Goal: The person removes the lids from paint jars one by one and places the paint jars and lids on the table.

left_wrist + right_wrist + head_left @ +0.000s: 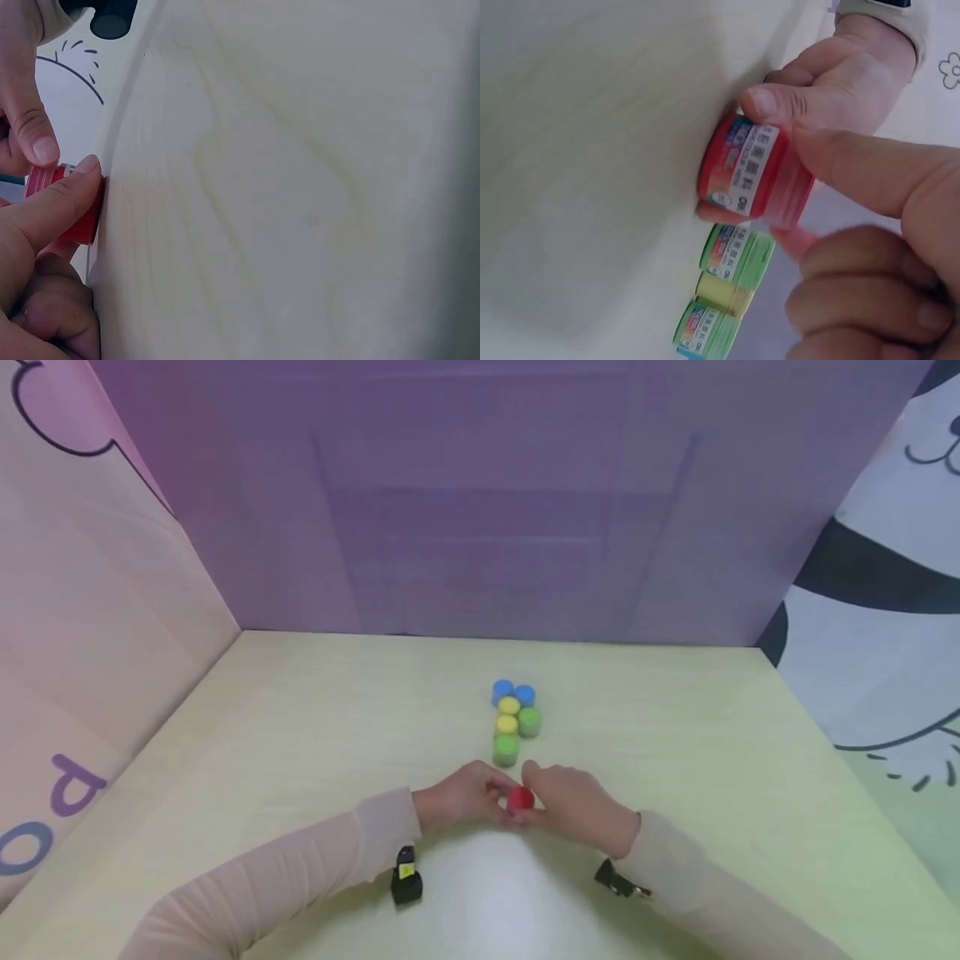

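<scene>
Both hands meet at a small red paint jar (521,799) low over the near-middle table. Thumb and fingers of my left hand (465,793) grip the jar's labelled body from the side. On the other side, my right hand (581,806) pinches the ridged red lid (791,187) between thumb and index finger, its other fingers curled. The lid sits on the jar. In the right wrist view, the white label (750,169) with printed characters faces the camera, and the jar's base is at the table surface.
Just beyond the hands stand more small jars in a cluster: two green (506,749), two yellow (506,724) and two blue (503,692). A purple panel (480,510) rises behind the pale wooden table (337,710), with printed side panels left and right.
</scene>
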The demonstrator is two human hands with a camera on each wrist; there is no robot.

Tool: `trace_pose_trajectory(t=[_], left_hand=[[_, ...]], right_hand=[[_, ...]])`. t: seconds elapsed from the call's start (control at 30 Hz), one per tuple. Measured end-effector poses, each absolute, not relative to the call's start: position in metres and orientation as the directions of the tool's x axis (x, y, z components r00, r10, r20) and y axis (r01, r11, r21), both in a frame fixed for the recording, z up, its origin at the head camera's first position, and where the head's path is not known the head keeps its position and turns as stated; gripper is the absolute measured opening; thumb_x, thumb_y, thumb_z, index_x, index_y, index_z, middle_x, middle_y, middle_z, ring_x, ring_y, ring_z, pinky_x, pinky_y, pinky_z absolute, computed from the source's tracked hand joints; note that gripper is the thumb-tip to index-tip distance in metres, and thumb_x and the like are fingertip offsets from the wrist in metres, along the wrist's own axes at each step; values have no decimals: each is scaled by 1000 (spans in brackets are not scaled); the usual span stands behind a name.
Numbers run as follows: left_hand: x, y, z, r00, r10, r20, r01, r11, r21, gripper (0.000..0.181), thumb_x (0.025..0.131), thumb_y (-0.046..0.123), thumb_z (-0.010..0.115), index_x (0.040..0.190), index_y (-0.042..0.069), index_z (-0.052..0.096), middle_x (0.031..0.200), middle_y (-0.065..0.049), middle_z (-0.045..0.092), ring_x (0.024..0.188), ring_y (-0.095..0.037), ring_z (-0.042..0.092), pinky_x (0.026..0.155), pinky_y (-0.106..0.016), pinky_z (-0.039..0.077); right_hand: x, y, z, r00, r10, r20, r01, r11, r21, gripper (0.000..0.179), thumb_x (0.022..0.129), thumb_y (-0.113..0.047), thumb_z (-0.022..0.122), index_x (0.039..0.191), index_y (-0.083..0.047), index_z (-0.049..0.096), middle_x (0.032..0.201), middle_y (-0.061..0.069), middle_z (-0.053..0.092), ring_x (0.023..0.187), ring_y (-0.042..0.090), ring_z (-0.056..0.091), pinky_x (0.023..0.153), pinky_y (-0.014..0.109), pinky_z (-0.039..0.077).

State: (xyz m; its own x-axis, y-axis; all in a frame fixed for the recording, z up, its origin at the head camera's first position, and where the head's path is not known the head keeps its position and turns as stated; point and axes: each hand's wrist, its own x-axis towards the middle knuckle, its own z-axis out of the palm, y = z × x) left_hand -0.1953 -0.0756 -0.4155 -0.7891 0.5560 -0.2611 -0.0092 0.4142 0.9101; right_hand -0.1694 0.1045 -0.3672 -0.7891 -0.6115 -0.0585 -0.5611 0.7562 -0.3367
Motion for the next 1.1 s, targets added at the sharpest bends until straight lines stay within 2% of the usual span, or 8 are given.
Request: trace_pose_trajectory(t=[0.17, 0.27, 0.53, 0.63, 0.73, 0.8, 0.97, 1.1], left_hand=[[-195, -76, -414, -779, 575, -251, -2, 398, 917, 26, 74, 12, 80, 99, 17, 74, 90, 4, 70, 86, -12, 52, 77, -26, 41], [-194, -76, -412, -776, 576, -256, -11, 394, 919, 29, 74, 9, 80, 101, 14, 74, 93, 4, 70, 86, -11, 53, 77, -24, 41], [-194, -75, -412, -784, 557, -273, -25, 411, 911, 32, 73, 8, 80, 103, 14, 73, 88, 3, 70, 77, -10, 50, 70, -23, 38], [-195, -75, -412, -786, 552, -279, -29, 419, 908, 30, 73, 9, 80, 102, 15, 74, 85, 4, 68, 77, -10, 49, 69, -24, 38], [-196, -75, -412, -786, 548, -285, -22, 436, 900, 28, 74, 11, 80, 102, 15, 73, 81, 5, 65, 76, -11, 46, 67, -24, 36], [-197, -75, -413, -788, 544, -286, -19, 444, 896, 28, 76, 11, 79, 103, 14, 73, 79, 5, 62, 76, -12, 45, 65, -24, 36], [-196, -76, -413, -794, 547, -267, 2, 440, 898, 29, 77, 11, 77, 106, 12, 72, 75, 4, 56, 72, -12, 41, 60, -22, 33], [-196, -77, -413, -793, 553, -258, 6, 430, 903, 29, 78, 7, 76, 107, 12, 72, 80, 5, 61, 74, -11, 43, 59, -21, 33]], right_hand=[[-174, 110, -367, -733, -677, -61, -611, 696, -377, 21, 85, -19, 69, 98, -12, 54, 67, -8, 53, 57, 6, 45, 56, 20, 42], [-177, 113, -367, -698, -714, -53, -650, 662, -373, 25, 85, -16, 69, 107, -13, 57, 70, -8, 57, 59, 5, 48, 60, 22, 44], [-185, 121, -362, -641, -765, -63, -702, 617, -356, 41, 83, -7, 69, 122, -15, 59, 75, -6, 64, 64, 4, 51, 66, 23, 46], [-187, 121, -362, -631, -773, -68, -696, 602, -390, 41, 82, -12, 71, 121, -14, 59, 69, -7, 59, 60, 3, 47, 62, 21, 44], [-185, 120, -363, -659, -749, -70, -667, 625, -404, 41, 82, -24, 73, 117, -12, 58, 61, -9, 48, 55, 3, 39, 53, 19, 39], [-182, 117, -364, -704, -706, -75, -629, 670, -394, 41, 81, -32, 73, 112, -11, 57, 57, -9, 41, 52, 5, 36, 48, 19, 34], [-173, 109, -366, -803, -592, -73, -533, 767, -357, 40, 81, -47, 69, 87, -11, 52, 56, -6, 40, 49, 7, 36, 44, 21, 29], [-169, 102, -368, -843, -530, -90, -482, 819, -310, 43, 81, -50, 67, 80, -11, 48, 54, -4, 37, 48, 9, 34, 43, 21, 27]])
